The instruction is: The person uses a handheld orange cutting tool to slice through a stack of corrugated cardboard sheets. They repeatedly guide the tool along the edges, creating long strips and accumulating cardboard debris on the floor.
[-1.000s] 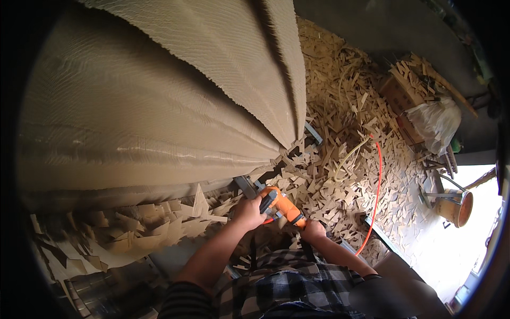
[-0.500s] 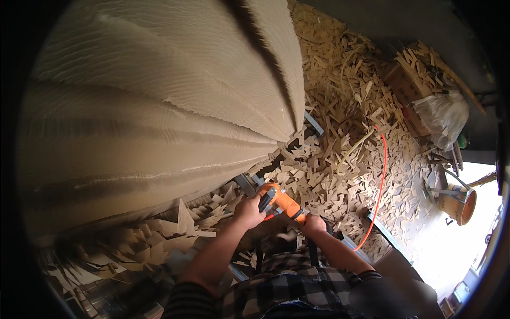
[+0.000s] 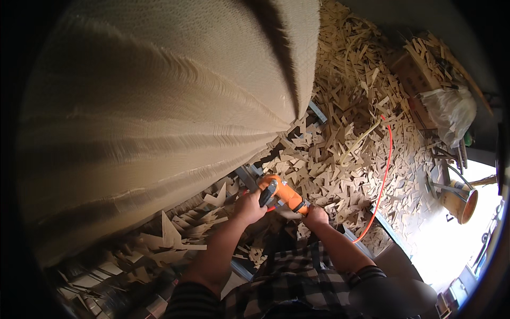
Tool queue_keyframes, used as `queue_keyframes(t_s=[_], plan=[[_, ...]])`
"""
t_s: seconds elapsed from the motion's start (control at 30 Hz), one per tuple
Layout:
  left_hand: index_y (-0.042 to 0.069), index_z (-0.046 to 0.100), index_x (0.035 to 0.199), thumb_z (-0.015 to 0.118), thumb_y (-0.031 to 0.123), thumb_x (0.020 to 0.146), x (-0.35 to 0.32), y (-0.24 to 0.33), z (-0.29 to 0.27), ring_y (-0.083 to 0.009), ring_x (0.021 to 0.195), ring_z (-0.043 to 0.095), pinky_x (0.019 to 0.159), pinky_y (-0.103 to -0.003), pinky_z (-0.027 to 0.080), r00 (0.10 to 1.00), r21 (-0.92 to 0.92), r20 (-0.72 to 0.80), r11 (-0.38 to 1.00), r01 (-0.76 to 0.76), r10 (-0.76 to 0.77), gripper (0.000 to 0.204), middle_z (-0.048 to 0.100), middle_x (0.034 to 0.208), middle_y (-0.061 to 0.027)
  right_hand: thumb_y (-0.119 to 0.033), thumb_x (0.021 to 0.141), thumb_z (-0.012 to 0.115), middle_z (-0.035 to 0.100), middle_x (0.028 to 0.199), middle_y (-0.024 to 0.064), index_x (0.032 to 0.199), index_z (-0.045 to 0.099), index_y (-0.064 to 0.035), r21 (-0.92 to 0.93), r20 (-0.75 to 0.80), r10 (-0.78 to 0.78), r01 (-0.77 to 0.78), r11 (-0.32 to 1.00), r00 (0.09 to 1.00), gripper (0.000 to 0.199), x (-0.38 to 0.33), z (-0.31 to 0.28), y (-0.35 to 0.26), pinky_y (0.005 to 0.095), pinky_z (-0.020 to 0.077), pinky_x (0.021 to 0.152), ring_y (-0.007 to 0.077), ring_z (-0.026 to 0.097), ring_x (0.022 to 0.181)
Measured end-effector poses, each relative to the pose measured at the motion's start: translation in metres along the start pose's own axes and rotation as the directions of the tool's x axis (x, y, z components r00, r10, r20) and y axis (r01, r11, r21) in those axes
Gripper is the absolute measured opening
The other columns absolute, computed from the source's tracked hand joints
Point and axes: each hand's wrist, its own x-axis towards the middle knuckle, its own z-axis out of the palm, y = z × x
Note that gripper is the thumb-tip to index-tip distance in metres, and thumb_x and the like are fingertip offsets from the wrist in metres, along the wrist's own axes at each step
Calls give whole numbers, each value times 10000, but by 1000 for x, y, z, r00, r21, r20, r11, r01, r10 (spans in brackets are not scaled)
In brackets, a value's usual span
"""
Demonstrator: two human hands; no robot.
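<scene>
My left hand (image 3: 249, 208) is closed around the dark handle at the head of an orange power tool (image 3: 290, 196). At the tool's rear end, my right hand (image 3: 317, 216) grips the body. The tool's head is close to the lower edge of a huge stack of layered cardboard sheets (image 3: 159, 122), whose side is ridged and fills the upper left. Whether the head touches the stack cannot be made out. Jagged cardboard scraps (image 3: 171, 234) lie below the stack and around my arms.
A heap of loose cardboard scraps (image 3: 340, 149) covers the floor to the right. Across it runs a red hose (image 3: 388, 165). Metal rails (image 3: 390, 231) lie near my right arm. Farther right are a cardboard box (image 3: 416, 74), a clear plastic bag (image 3: 451, 114) and a bucket (image 3: 454, 204).
The view has shifted slightly, so the stack reaches farther right in the picture. Both hands keep hold of the tool, which sits slightly higher in the picture.
</scene>
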Motion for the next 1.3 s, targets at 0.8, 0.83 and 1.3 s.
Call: queue_keyframes(t_s=[0.8,0.83,1.3], plan=[[30,525,921,654,230,654,62,-26,39,-380,763,596,687,-451,481,998,-30,54,999,-11,12,359,606,765,-208,-223,743,583,641,950,161,1014,562,-54,51,60,75,-78,996,995,321,63,33,10,397,491,794,304,617,920],[32,525,924,653,230,652,64,-27,41,-380,762,597,685,-451,481,999,-54,47,998,-18,20,360,606,762,-207,-219,744,580,640,954,162,1022,557,-53,52,61,69,-73,996,996,324,67,34,11,397,490,797,305,616,923],[25,517,917,639,197,659,101,-48,74,-395,798,577,689,-450,472,999,-71,11,997,-38,39,334,596,820,-216,-225,754,580,636,974,166,1007,558,-41,71,87,99,-105,992,991,314,97,40,16,397,487,803,313,614,935]])
